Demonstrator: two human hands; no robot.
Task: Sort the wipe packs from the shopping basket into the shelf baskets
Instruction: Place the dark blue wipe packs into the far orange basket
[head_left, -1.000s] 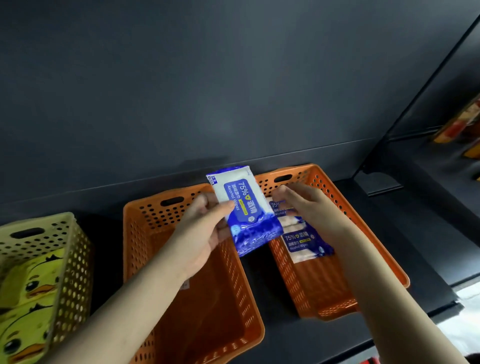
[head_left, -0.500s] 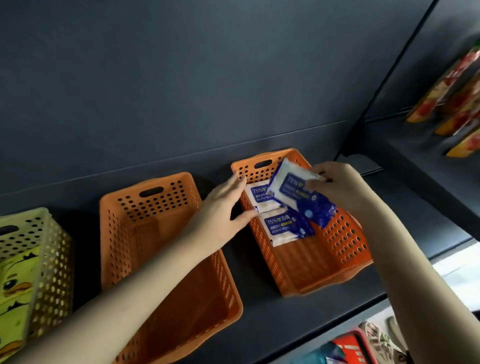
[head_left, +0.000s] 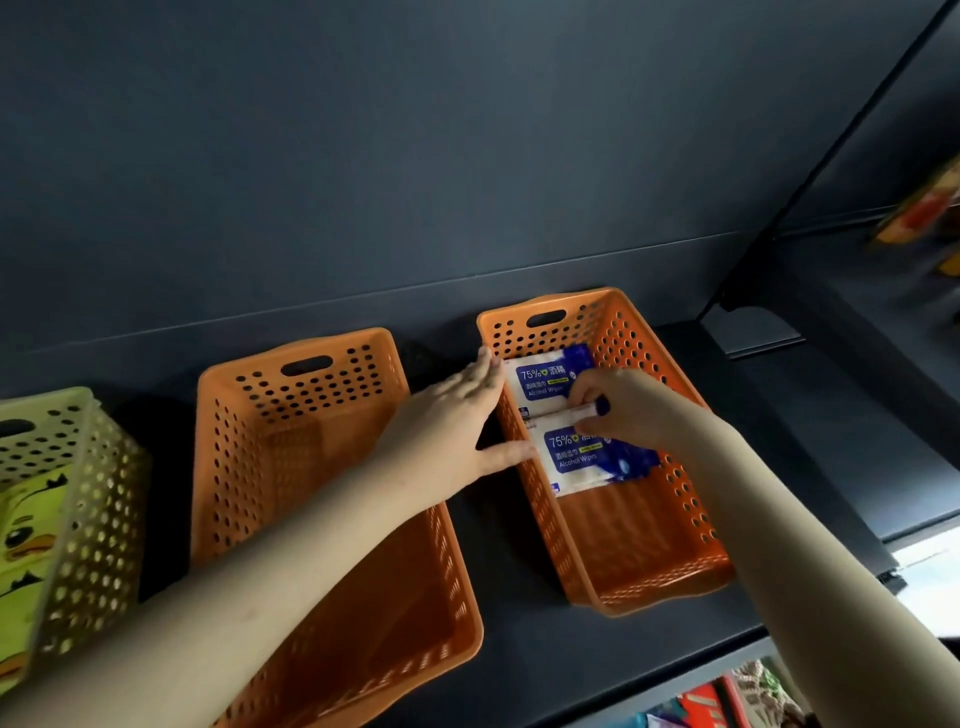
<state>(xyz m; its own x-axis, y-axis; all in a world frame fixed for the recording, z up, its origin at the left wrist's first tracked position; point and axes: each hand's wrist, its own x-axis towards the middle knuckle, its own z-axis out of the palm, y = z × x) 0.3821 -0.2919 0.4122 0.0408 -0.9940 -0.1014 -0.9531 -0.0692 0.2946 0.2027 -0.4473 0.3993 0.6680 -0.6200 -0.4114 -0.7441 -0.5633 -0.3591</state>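
Note:
Blue-and-white alcohol wipe packs lie in the right orange basket (head_left: 670, 587) on the dark shelf. One pack (head_left: 587, 460) lies flat in the basket's middle. Behind it, another pack (head_left: 540, 382) rests near the back wall, and my right hand (head_left: 623, 410) pinches its near edge from above. My left hand (head_left: 452, 421) lies flat against the basket's left rim, fingers spread, thumb on the rim, holding nothing. The shopping basket is out of view.
A second orange basket (head_left: 306, 343) stands to the left with nothing visible in it. A pale yellow basket (head_left: 88, 499) with duck-print packs (head_left: 26, 545) is at the far left. Blurred colourful goods (head_left: 924, 213) sit on the shelf at right, more goods (head_left: 727, 701) below the shelf edge.
My right hand took the pack from my left hand and lowered it into the right basket at the back. My left hand moved to that basket's left rim.

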